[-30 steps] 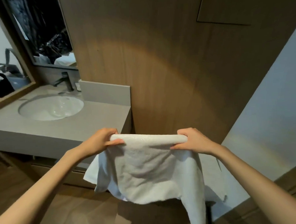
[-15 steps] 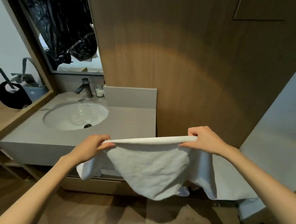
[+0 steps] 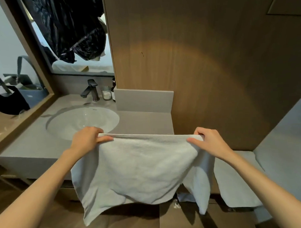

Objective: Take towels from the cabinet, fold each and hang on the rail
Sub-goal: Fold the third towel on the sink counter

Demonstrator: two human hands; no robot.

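Towel (image 3: 139, 168), white and doubled over, hangs in the air between our two hands, its top fold pulled straight and level. Our left hand (image 3: 86, 140) grips the fold's left end, thumb on the near face, fingers curled behind. Our right hand (image 3: 210, 140) pinches the right end the same way. Below the hands the near layer sags in a wide belly. One corner drops lower under our left forearm, and a narrow strip of the back layer hangs lower still under our right wrist.

Just past the left hand lies a grey counter (image 3: 143, 121) with a white basin (image 3: 83, 123) sunk into it; the hand covers part of the basin's near edge. A small mark on the basin's far rim is too small to read. Beyond the basin stand a dark tap (image 3: 90, 90), a clear glass (image 3: 106, 95) and a dark bottle (image 3: 113, 91) whose label we cannot read. Above them a mirror (image 3: 75, 39) shows crumpled black plastic.

Beyond the fold, between the hands, a low grey panel (image 3: 144, 102) closes the counter's end against a wooden wall (image 3: 195, 61). Below and right of the right hand a second pale cloth (image 3: 234, 179) hangs flat, just beside the towel's strip; its support is hidden. The towel hides the counter's front corner.
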